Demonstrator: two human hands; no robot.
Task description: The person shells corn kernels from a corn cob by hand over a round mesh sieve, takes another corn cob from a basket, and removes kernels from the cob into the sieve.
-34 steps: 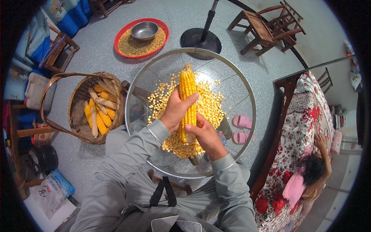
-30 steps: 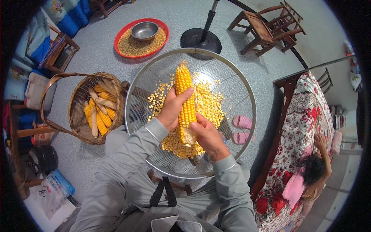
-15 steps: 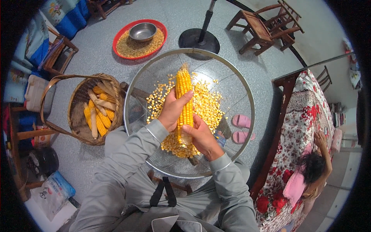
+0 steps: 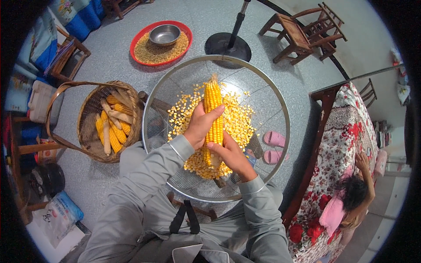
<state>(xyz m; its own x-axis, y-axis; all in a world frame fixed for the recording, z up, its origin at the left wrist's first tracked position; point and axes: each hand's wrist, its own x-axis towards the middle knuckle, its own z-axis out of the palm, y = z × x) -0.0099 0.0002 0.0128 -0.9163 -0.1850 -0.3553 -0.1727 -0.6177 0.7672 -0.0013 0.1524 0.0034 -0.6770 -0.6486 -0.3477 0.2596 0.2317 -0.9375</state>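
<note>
An ear of corn [image 4: 213, 98], yellow and mostly covered in kernels, stands nearly lengthwise above a round wire-mesh sieve [image 4: 263, 103] with a metal rim. My left hand [image 4: 201, 125] wraps round its middle from the left, thumb across the front. My right hand [image 4: 232, 154] grips the lower part, its thumb pressed on the kernels near a bare patch at the near end. Loose corn kernels [image 4: 239, 118] lie heaped and scattered on the mesh below. The fingers behind the ear are partly hidden.
A wicker basket [image 4: 83, 127] with corn ears and bare cobs stands to the left. Beyond the sieve are a red tray [image 4: 133, 48] holding grain and a metal bowl [image 4: 164, 35], and a black stand base [image 4: 219, 46]. A person lies on the bed [image 4: 346, 103] at right.
Both hands and the ear of corn have shifted slightly to the right. The grip looks much the same.
</note>
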